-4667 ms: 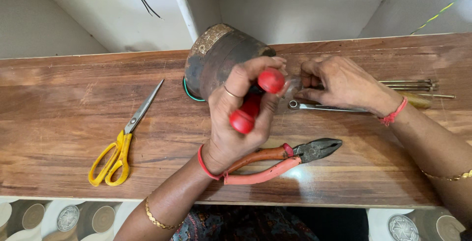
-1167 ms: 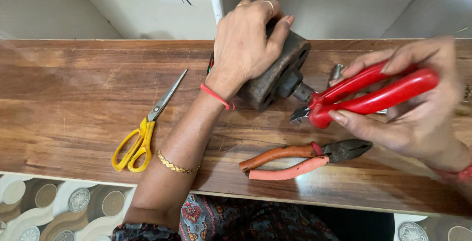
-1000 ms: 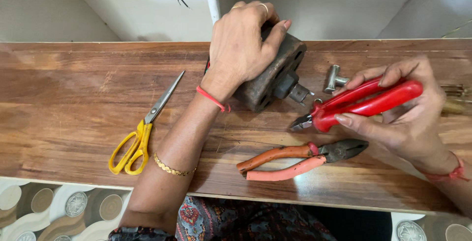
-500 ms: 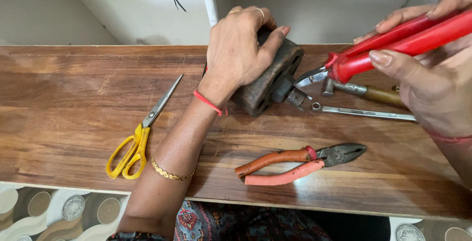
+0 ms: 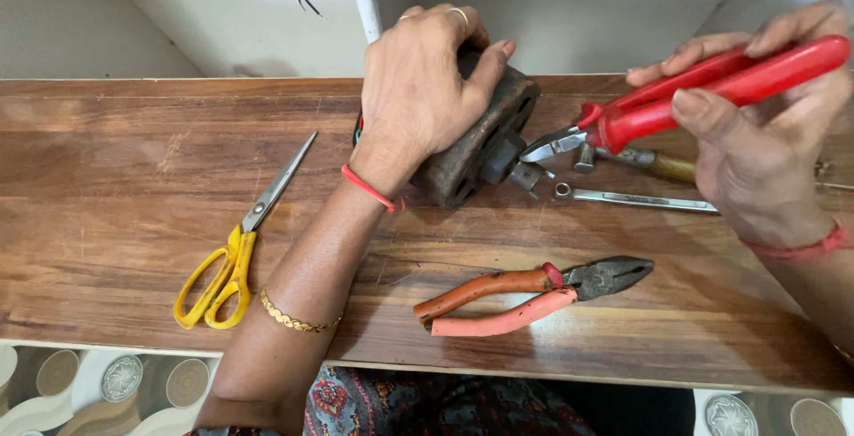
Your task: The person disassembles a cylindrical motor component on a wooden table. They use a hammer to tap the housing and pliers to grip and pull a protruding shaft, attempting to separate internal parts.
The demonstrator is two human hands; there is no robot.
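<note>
Centre frame: left hand (image 5: 418, 89) clamps rusty motor part (image 5: 480, 147); right hand (image 5: 756, 133) squeezes red pliers (image 5: 703, 89) at its shaft. Risk: nose slipping off, part rolling.

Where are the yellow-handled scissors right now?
In the head view the yellow-handled scissors lie flat on the wooden table, out beyond the person's left forearm, untouched, blades pointing towards the dark round part under the left hand.

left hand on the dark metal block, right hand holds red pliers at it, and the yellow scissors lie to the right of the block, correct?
Not quite: the yellow scissors lie left of the dark metal block, as the head view shows. The left hand does rest on it, and the right hand holds the red pliers.
</note>
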